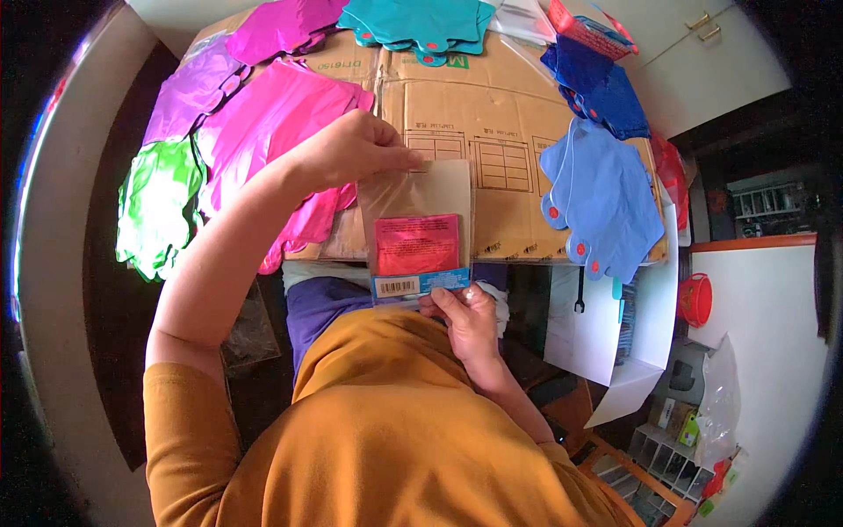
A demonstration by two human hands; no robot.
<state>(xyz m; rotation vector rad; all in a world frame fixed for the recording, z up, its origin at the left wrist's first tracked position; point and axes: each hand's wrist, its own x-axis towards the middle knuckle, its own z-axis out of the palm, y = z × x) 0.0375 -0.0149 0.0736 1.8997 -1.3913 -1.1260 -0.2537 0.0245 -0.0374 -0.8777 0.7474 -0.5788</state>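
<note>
In front of my chest I hold a clear plastic packet point(452, 200) upright. Inside it are a pale card, a pink-red folded piece point(416, 244) with small dark print, and a blue strip with a barcode label point(397, 286) near the bottom. My left hand point(356, 151) reaches over from the left and is closed on the packet's top edge, fingers curled. At the lower right corner, my right hand point(465, 321) pinches the packet, thumb on the front. Behind the packet is the near edge of a cardboard surface point(509, 110).
Stacks of flat shiny pieces, like uninflated foil balloons, line the cardboard: pink point(272, 119), green point(158, 206), lilac point(191, 92), magenta point(285, 26), teal point(417, 22), dark blue point(601, 83) and light blue point(606, 198). An open white box point(584, 325) and red basket point(696, 300) stand right.
</note>
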